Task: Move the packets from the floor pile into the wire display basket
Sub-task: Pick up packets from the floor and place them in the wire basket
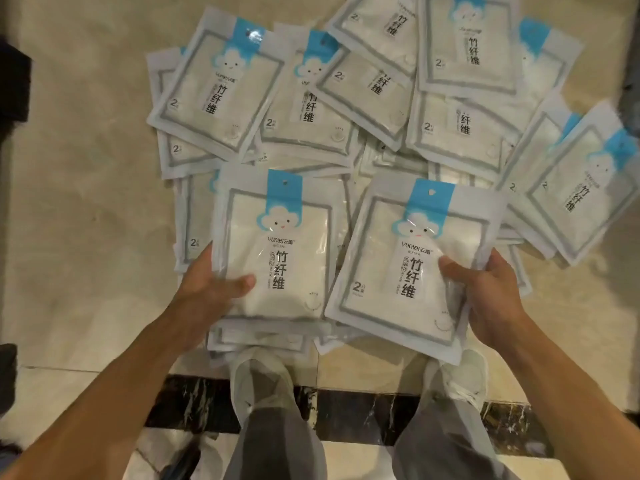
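Observation:
A pile of several white packets [346,109] with blue header tabs and a cloud face lies spread on the beige floor in front of me. My left hand [211,282] grips one packet [277,244] by its lower left edge, thumb on its front. My right hand [485,289] grips another packet [412,268] at its right edge, thumb pressed on the front. Both held packets hover just above the near side of the pile. The wire display basket is out of view.
My two shoes [263,379] stand at the pile's near edge, on a dark marble floor strip [363,417]. Beige tile floor [79,168] stretches to the left. Dark objects [14,84] sit at the left edge.

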Tool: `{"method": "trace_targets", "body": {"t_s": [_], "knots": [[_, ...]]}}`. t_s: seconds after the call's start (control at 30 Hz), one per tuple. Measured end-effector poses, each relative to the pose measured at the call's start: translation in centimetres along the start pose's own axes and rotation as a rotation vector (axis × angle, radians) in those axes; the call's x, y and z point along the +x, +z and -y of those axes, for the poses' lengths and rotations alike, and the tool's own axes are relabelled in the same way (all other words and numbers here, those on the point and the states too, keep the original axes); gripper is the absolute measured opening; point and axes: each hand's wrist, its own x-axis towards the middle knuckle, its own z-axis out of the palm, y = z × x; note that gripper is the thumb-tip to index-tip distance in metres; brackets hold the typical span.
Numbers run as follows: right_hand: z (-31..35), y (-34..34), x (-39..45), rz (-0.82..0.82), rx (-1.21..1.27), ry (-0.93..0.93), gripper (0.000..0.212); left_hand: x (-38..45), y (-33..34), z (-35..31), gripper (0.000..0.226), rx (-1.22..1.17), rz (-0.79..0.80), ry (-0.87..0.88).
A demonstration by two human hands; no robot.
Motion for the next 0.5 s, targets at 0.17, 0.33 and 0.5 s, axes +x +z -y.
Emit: {"method": "trace_targets", "body": {"t_s": [0.17,0.33,0.5], "knots": [[7.0,-1.1,-3.4,0.137,-0.088,-0.019,0.029,-5.1,-2.5,-3.7,0.042,-0.076,-0.033,0.014],[16.5,-0.6,-8.1,0.196,-0.144,-0.085,0.024,-11.6,-4.3,-10.2,0.041,-0.164,-0.119,0.071],[27.1,1.3,-15.3,0.244,-0.177,-0.173,0.026,-19.9,-7.4,-17.6,0.067,-0.282,-0.131,0.127]]}}
